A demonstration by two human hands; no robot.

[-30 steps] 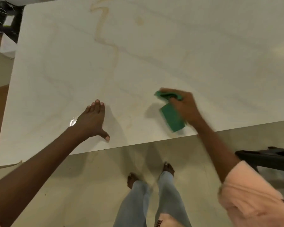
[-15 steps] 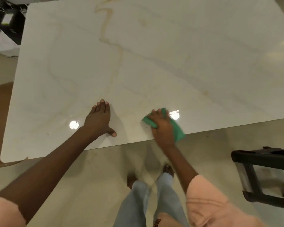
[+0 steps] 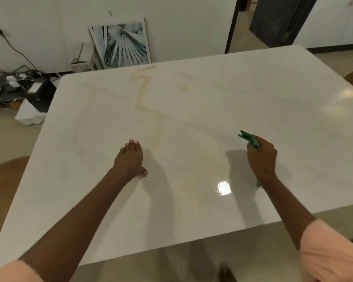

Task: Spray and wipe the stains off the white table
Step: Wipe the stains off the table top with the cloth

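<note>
The white table (image 3: 273, 110) fills the middle of the view. A wavy yellow-brown stain (image 3: 146, 94) runs from its far side down toward the middle, and a small faint spot (image 3: 184, 87) lies to the stain's right. My left hand (image 3: 129, 160) rests flat on the tabletop, fingers together, holding nothing. My right hand (image 3: 262, 157) is closed on a green cloth (image 3: 250, 138), which sticks out past my fingers over the table's right half. No spray bottle is in view.
A framed picture (image 3: 120, 44) leans on the wall beyond the table. Cables and chargers (image 3: 10, 82) and a white bag (image 3: 30, 115) lie on the floor at the far left. A dark doorway (image 3: 277, 19) opens at the far right.
My right hand has carried the green cloth from the near table edge out to the right and farther onto the table. The view has tilted up, showing the wall. My left hand stays planted.
</note>
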